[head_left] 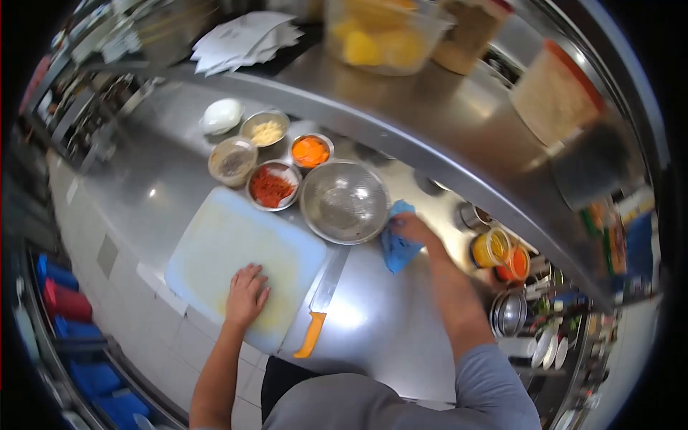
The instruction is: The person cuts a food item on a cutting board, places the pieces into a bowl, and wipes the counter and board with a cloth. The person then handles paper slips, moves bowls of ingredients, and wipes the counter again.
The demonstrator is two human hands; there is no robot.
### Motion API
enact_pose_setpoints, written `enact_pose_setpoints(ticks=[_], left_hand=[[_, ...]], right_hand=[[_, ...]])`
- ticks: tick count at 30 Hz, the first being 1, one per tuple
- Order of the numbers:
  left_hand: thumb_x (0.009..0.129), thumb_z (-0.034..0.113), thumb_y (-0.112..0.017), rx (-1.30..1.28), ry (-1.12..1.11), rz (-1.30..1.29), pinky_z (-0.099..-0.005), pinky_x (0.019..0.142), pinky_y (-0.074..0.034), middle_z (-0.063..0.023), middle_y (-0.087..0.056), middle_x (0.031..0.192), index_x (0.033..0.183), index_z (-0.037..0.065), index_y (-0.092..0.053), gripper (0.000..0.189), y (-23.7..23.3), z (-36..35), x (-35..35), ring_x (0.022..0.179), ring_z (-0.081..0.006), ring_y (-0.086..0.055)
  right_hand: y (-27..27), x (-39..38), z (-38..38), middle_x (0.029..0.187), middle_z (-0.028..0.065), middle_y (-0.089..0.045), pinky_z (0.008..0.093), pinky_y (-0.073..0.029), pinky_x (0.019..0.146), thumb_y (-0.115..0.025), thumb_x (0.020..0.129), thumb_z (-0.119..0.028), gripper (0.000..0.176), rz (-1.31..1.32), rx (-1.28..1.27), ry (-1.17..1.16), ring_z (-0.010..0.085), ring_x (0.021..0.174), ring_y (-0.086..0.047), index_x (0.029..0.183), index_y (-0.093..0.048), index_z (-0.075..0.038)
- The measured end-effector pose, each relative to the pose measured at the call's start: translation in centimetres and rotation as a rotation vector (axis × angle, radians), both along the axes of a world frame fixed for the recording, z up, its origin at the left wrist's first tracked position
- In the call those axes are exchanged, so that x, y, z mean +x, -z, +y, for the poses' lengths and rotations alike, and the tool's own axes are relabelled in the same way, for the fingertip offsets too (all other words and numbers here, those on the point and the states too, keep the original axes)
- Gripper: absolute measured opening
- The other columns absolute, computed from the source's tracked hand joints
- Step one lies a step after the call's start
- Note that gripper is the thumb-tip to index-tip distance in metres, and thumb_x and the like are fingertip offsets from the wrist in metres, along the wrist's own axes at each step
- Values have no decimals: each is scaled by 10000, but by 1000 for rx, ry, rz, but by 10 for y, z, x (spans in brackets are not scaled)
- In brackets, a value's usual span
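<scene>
My left hand [247, 292] lies flat with fingers spread on a white cutting board [215, 244]. Over on the right, my right hand [410, 226] grips a blue cloth [401, 249] against the steel counter, beside a large metal bowl [344, 202] that looks perforated. A knife with an orange handle [311, 335] rests along the board's right edge, its blade pointing away from me. Behind the board stand a small bowl of chopped red pieces [272, 186], a bowl of orange slices [310, 151], a bowl of pale chopped pieces [265, 131] and a container with greyish contents [233, 162].
A white rounded item [222, 116] sits at the back of the counter. Overhead, a steel shelf [401, 115] carries papers [247, 41], a tub with yellow contents [380, 43] and a red-lidded container [555, 93]. Jars [490, 249] and metal bowls [510, 314] stand at the right.
</scene>
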State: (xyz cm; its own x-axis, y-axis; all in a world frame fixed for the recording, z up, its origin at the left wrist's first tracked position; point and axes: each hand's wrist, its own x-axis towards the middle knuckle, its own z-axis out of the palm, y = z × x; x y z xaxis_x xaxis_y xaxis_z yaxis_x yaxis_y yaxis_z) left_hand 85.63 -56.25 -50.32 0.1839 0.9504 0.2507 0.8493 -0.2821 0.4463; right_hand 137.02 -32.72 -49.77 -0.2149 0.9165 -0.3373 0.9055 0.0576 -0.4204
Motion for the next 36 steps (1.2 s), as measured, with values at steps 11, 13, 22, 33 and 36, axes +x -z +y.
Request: enact_pose_setpoints(ticks=[11,13,22,33,36], left_hand=[[916,192,-751,-12,-61,57,-510,1202,-378,-117,-596,1440,1156,94,-649,278,-5,2,4,1422,-329,-513],[902,176,-759,12,-6,50,-512,1195,-384,-125,-597,1436,1156,89,-646,291,-3,7,12,1418,-338,-516],[919,46,-663,18,-16,61,-512,1183,-367,-203,-550,1512,1219,27,-635,302,14,-6,33,1430,-419,-474],[954,51,-629,57,53,96,-534,1170,-358,-232,-530,1513,1247,5,-600,298,29,-11,31,1421,-434,-473],[931,53,-659,93,37,114,-539,1165,-363,-225,-541,1497,1241,13,-605,317,32,-11,27,1409,-433,-482]], right_hand=[[30,-38,198,1476,242,-495,454,-491,1105,-742,938,-210,410,-33,527,-20,421,1203,-626,1330,-713,-92],[70,-27,183,1420,236,-529,450,-493,1099,-743,939,-198,449,93,537,96,412,1220,-617,1375,-695,-106],[-32,22,-198,1175,144,-613,378,-523,966,-731,975,-144,193,580,573,423,325,1124,-625,1151,-779,-82],[-90,216,-417,1299,183,-614,405,-516,1005,-754,933,-94,274,75,805,964,320,1188,-618,1206,-762,-75],[-72,210,-382,1461,216,-561,425,-506,1063,-738,945,-99,317,228,753,1031,349,1277,-598,1260,-739,-67]])
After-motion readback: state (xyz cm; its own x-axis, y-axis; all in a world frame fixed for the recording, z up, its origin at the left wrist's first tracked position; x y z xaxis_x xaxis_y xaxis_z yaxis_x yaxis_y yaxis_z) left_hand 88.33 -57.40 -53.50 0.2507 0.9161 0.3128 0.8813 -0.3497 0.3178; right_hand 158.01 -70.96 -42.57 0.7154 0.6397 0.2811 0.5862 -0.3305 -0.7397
